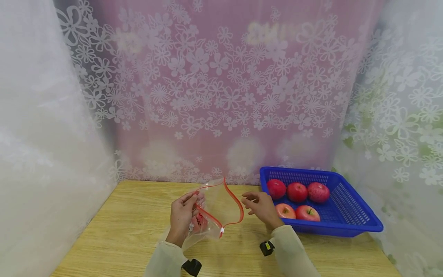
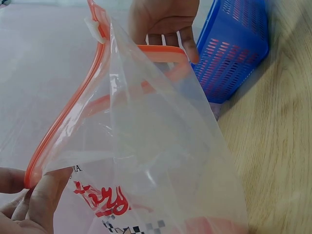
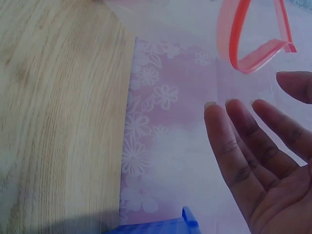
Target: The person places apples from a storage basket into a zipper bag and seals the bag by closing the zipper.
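Note:
My left hand (image 1: pixel 182 216) pinches the red-edged rim of a clear zip bag (image 2: pixel 161 146) between thumb and fingers. The bag's mouth gapes toward the right, with a white slider (image 1: pixel 222 230) at the near end of its red zip strip. Red lettering (image 2: pixel 102 197) and a small checkered print show on its side. Just right of the mouth, my right hand (image 1: pixel 263 207) is held apart from the bag, fingers loosely extended and holding nothing. In the right wrist view its fingers (image 3: pixel 263 141) point toward the red strip.
A blue plastic basket (image 1: pixel 356 229) stands at the right of the wooden table (image 1: pixel 138 215), behind and beside my right hand. Several red apples (image 1: pixel 297 192) lie in its left part. A flowered pink curtain (image 1: pixel 221 96) hangs behind the table, with pale sheets at both sides.

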A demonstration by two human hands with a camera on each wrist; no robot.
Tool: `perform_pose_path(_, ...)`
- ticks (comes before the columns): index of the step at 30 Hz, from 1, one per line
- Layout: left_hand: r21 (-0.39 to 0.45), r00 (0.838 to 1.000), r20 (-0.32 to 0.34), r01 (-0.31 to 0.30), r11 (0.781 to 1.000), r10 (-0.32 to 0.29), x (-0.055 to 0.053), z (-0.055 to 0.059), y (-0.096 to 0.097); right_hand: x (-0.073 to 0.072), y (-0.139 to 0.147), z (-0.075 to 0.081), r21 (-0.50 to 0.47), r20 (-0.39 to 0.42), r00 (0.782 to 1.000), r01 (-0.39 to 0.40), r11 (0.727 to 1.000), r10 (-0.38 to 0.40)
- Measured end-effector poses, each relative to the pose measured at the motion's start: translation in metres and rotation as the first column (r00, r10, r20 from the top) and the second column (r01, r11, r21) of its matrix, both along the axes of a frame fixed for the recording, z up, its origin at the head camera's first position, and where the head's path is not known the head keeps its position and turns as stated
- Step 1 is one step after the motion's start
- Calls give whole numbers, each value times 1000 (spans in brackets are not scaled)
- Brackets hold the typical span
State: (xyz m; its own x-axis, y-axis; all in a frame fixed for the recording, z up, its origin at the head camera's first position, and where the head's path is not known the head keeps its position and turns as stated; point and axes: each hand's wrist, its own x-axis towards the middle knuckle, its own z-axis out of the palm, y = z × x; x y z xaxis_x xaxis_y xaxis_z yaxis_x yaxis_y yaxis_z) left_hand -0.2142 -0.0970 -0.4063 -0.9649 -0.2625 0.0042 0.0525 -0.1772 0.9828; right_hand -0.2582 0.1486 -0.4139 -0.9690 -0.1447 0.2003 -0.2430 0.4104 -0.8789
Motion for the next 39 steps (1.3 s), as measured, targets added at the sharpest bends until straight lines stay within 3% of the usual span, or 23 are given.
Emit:
perform_pose_path(9,-4,1000,-3,-2,1000,2,0,-1,0,2,15,5,-17,-14,998,68,998,-69)
perform_pose_path(22,4,1000,-12,1,1000,-1,1,-1,2,0,40,2,18,-132,978,168,986,-164)
perform_pose_path(39,9,999,-48,6,1000,-5,2,-1,4,-1,70,2,38,-110,956,277,960,-272)
